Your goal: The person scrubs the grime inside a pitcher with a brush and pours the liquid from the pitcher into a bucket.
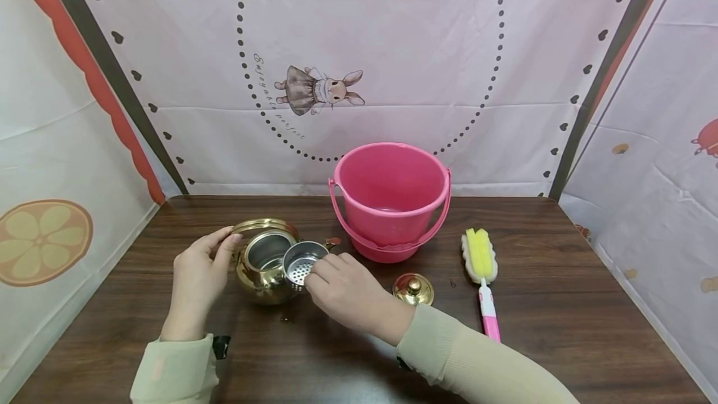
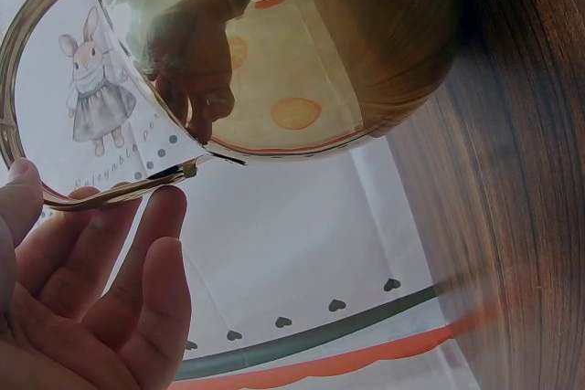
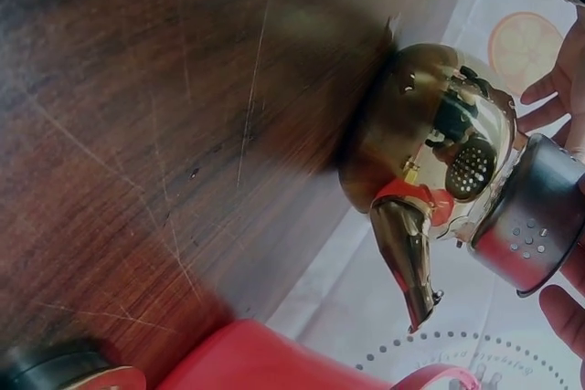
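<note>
Pale green sleeve (image 1: 488, 354) up front, right hand (image 1: 344, 288) pinching the strainer basket (image 1: 300, 267) beside the gold teapot (image 1: 260, 285), left hand (image 1: 199, 270) pinching its handle (image 1: 269, 224). I'd hold that handle steady, basket level, and not knock the spout (image 3: 404, 248).

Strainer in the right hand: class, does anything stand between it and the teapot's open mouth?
Nothing visible does: the strainer is right by the open teapot, whose lid lies apart on the table.

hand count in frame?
2. Left hand pinches the teapot handle, at the table's left; right hand holds the strainer by the teapot's opening.
</note>
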{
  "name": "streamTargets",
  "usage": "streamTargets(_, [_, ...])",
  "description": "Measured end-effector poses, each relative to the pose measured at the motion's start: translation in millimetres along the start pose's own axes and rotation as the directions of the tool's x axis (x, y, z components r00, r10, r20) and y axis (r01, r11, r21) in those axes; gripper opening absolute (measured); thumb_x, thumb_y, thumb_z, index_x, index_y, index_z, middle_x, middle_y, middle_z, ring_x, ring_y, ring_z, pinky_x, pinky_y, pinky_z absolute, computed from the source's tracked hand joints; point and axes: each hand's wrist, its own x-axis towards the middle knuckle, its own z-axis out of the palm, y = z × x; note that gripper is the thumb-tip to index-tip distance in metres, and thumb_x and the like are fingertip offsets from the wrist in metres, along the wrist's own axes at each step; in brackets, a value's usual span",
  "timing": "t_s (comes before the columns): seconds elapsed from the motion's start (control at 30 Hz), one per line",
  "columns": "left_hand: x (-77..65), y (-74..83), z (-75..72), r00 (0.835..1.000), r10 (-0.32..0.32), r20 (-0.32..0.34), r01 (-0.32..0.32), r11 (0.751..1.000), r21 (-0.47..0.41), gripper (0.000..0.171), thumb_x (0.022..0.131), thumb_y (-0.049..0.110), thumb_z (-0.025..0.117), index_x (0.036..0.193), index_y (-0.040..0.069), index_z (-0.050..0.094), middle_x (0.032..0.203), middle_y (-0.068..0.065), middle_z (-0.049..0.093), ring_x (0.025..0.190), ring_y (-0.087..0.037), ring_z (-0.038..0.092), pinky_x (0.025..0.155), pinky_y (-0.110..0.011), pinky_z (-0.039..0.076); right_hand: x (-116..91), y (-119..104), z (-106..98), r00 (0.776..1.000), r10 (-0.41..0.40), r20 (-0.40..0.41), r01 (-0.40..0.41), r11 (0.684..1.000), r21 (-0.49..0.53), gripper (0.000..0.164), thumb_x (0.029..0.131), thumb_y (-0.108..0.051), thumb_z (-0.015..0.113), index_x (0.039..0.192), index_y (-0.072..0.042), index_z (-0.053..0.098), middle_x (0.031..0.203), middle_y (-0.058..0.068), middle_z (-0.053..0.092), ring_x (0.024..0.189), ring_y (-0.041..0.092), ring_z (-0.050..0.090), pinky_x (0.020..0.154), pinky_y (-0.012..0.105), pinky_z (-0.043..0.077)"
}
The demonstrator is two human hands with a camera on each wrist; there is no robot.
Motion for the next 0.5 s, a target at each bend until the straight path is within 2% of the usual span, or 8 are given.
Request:
streamTargets(0.23, [0.3,-0.6,0.4,1.000,0.008,-0.007,-0.008,1.000,0.000,0.036,0.096,0.026,0.056,0.118,-0.001,0.064,0.096,-0.024,0.070,0.064,-0.030,0.067,0.058,-0.039,0.049,-2.7,1.8,-1.8,1.000,0.007,0.015,-0.007,1.000,-0.003,0.007,0.086,-0.017,0.055,0.082,-0.015,0.060,0.084,-0.004,0.059,0.083,0.013,0.056,0.067,0.025,0.043])
streamTargets(0.5, [0.0,-0.1,0.6,1.000,0.008,-0.017,-0.008,1.000,-0.001,0.036,0.096,0.025,0.056,0.118,-0.001,0.064,0.096,-0.024,0.069,0.071,-0.032,0.066,0.064,-0.046,0.050,-5.9,2.6,-1.4,1.000,0.009,0.019,-0.009,1.000,0.004,0.008,0.086,-0.015,0.054,0.082,-0.015,0.061,0.084,-0.004,0.059,0.083,0.013,0.056,0.067,0.025,0.043])
